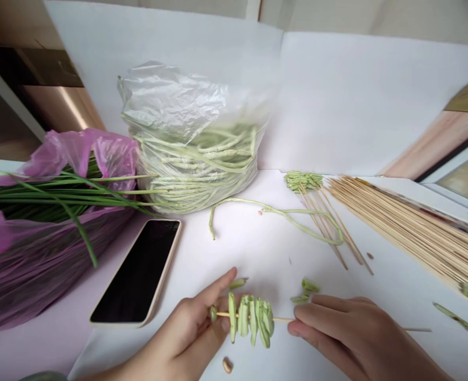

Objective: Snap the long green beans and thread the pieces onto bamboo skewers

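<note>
A thin bamboo skewer (285, 319) runs level across the bottom of the view, with several folded pieces of green yardlong bean (251, 319) threaded on it. My left hand (182, 328) grips the skewer's near end beside the bean pieces, its thumb raised. My right hand (337, 328) closes on the bare shaft to the right of the beans. Loose bean bits (307, 291) lie just above my right fingers. A single long bean (281, 214) curls on the white surface farther up.
A clear plastic bag of long beans (194, 164) stands at the back, beside a pink bag of green onions (63, 211). A phone (136, 270) lies left of my hands. A large pile of bamboo skewers (408, 227) lies right, with a few more under a bean bundle (303, 181).
</note>
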Available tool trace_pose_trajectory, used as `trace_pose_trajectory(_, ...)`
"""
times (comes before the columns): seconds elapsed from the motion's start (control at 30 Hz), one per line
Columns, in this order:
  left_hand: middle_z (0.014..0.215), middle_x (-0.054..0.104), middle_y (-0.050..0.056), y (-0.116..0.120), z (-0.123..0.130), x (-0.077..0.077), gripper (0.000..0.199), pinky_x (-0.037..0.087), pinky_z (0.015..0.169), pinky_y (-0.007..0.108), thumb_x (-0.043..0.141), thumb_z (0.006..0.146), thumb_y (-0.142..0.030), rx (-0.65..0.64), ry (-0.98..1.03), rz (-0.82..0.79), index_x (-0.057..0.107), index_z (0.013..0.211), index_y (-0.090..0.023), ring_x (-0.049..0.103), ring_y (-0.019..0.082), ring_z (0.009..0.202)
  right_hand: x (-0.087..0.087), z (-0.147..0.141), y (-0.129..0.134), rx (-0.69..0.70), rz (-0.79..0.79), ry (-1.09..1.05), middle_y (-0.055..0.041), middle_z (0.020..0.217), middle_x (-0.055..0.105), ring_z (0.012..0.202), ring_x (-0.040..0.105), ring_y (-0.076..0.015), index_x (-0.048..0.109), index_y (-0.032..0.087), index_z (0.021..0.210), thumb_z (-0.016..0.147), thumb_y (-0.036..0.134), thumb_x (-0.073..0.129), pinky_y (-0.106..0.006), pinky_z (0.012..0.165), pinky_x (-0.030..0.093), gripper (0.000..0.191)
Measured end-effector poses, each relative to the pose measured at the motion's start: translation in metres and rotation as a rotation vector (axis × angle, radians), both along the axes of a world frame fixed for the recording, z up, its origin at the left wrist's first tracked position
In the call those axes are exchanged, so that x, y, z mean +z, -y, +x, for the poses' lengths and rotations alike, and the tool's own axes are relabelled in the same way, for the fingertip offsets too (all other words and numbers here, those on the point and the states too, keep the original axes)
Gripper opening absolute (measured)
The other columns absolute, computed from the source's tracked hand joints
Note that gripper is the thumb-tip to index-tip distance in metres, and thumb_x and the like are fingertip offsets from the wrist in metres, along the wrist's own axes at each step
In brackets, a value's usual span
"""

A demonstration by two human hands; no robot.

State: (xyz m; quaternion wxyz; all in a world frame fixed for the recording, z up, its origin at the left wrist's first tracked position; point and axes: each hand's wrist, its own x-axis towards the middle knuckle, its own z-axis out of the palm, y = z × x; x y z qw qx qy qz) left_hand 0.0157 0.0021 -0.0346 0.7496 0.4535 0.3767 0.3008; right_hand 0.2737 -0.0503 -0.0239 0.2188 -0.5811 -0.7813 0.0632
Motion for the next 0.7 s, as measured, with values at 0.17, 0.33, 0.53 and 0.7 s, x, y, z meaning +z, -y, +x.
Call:
trace_pose_trajectory(0.17, 0.127, 0.064, 0.009, -0.004, 0.003, -0.006, 0.06, 0.047, 0.093, 0.033, 0.075, 0.078, -0.04, 0.079, 0.072, -0.008, 0.053, 0.133, -0.03, 0.059, 0.026, 0.114, 0.006, 0.001, -0.005, 0.037, -0.098, -0.024, 0.0016, 0.053, 0.05, 0.05, 0.053, -0.0154, 0.056, 0.024, 0.065, 0.096, 0.054, 0.048, -0.023, 0.045, 0.039, 0.043)
trace_pose_trajectory(0.33, 0.117, 0.06, 0.006, -0.004, 0.007, -0.004, 0.043, 0.048, 0.087, 0.029, 0.068, 0.084, -0.041, 0.187, 0.045, 0.213, 0.057, 0.124, -0.033, 0.057, 0.02, 0.101, 0.009, -0.001, -0.016, 0.113, -0.152, -0.037, 0.004, 0.055, 0.046, 0.047, 0.047, -0.0114, 0.046, 0.023, 0.064, 0.102, 0.044, 0.037, -0.022, 0.046, 0.034, 0.045)
trace_pose_trajectory(0.53, 0.092, 0.055, 0.002, -0.011, 0.001, -0.007, 0.019, 0.046, 0.078, 0.022, 0.056, 0.092, -0.041, 0.117, -0.074, 0.359, 0.062, 0.102, -0.026, 0.053, 0.017, 0.09, 0.007, 0.002, -0.018, 0.137, -0.192, -0.04, 0.0052, 0.059, 0.042, 0.051, 0.046, -0.0106, 0.041, 0.022, 0.068, 0.105, 0.042, 0.03, -0.023, 0.048, 0.031, 0.043)
trace_pose_trajectory(0.7, 0.072, 0.054, -0.001, -0.018, 0.0, -0.005, 0.022, 0.044, 0.065, 0.017, 0.064, 0.086, -0.04, 0.05, -0.081, 0.327, 0.061, 0.078, -0.02, 0.05, 0.012, 0.069, 0.004, 0.002, -0.018, 0.138, -0.193, -0.044, 0.0055, 0.059, 0.041, 0.05, 0.044, -0.0104, 0.038, 0.022, 0.068, 0.105, 0.041, 0.031, -0.024, 0.049, 0.031, 0.042)
